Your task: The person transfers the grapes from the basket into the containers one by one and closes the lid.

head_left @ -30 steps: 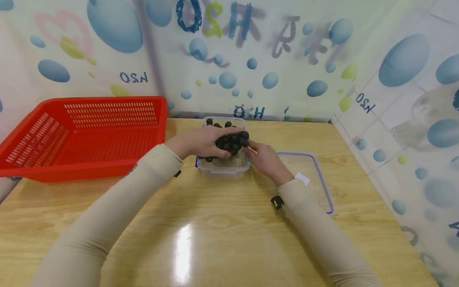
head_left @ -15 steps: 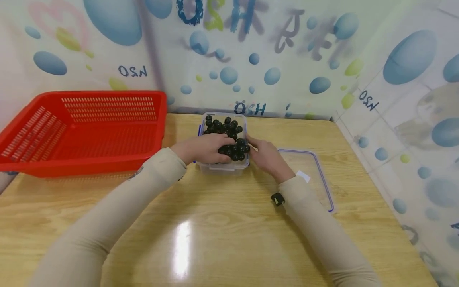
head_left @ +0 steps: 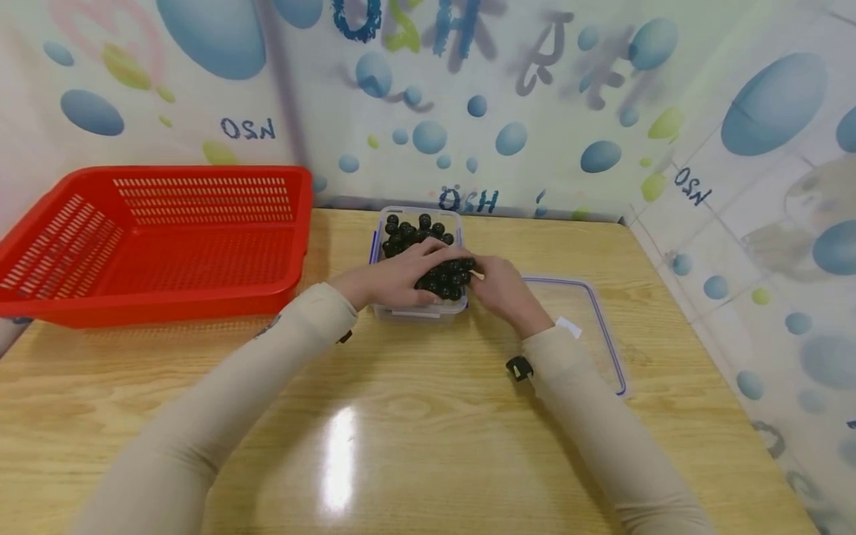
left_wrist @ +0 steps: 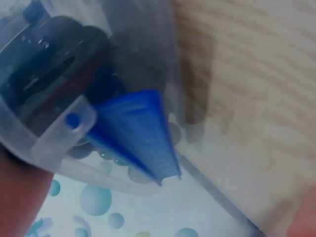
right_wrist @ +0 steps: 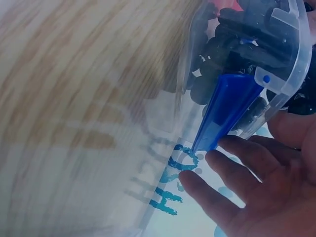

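Observation:
My left hand [head_left: 394,281] grips a bunch of black grapes [head_left: 446,281], thumb at its near side and fingers over its top. The bunch is at the right front of a clear plastic food container [head_left: 416,315]. More black grapes [head_left: 401,236] fill the back of the container. My right hand [head_left: 504,290] is at the container's right side, its fingertips right by the end of the bunch. In the right wrist view several of its fingers [right_wrist: 217,197] reach out loosely beside a folded-down blue latch [right_wrist: 229,106]. Another blue latch [left_wrist: 138,133] hangs down in the left wrist view.
A red plastic basket [head_left: 167,306] with slotted walls stands at the left. The container's clear lid [head_left: 605,327], with a blue seal and a white label [head_left: 568,327], lies on the wooden table [head_left: 414,431] at the right. A patterned sheet [head_left: 428,96] rises behind the table.
My left hand lowered the bunch into the container's front, then shifted slightly right with fingers spread over it. My right hand stays at the container's right side. The head view tilted down slightly.

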A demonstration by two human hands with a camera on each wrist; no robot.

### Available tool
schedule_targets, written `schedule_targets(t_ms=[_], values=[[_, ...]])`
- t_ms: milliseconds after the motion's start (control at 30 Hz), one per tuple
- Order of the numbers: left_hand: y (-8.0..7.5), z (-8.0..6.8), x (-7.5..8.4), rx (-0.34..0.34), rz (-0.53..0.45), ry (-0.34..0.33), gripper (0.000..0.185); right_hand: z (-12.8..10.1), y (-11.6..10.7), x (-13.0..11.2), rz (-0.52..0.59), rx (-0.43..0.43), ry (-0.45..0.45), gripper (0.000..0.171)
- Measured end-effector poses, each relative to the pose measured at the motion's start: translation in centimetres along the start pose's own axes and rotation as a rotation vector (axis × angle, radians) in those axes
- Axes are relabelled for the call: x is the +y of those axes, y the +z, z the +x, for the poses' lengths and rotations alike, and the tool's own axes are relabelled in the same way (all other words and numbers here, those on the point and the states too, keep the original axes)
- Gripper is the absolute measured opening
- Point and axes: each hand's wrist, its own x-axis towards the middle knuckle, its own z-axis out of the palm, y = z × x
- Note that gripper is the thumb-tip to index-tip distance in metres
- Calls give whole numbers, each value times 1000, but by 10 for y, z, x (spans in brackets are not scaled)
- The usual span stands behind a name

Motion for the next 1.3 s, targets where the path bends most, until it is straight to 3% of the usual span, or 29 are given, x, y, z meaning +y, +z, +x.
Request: schedule_targets(t_ms=[100,233,400,600,733,900,1167,1300], values=[[3,-3,-4,66,-6,86,69,-1,0,0,-5,-1,-7,42],[7,-5,-8,148,37,142,62,0,1,-1,-9,-13,-7,45],[14,-9,-7,184,93,124,60,0,2,-1,-25,-34,1,48],[18,-9,-5,158,136,119,41,1,1,-4,-18,-50,37,49],[18,-7,-2,116,153,51,37,1,3,-4,0,-51,48,50],[16,-3,1,39,207,-86,54,-1,3,-4,8,-45,56,51],[17,5,6,-5,426,-159,53,-1,2,-4,10,-57,39,51],[16,7,6,-55,434,-239,54,0,3,-4,9,-63,30,51]])
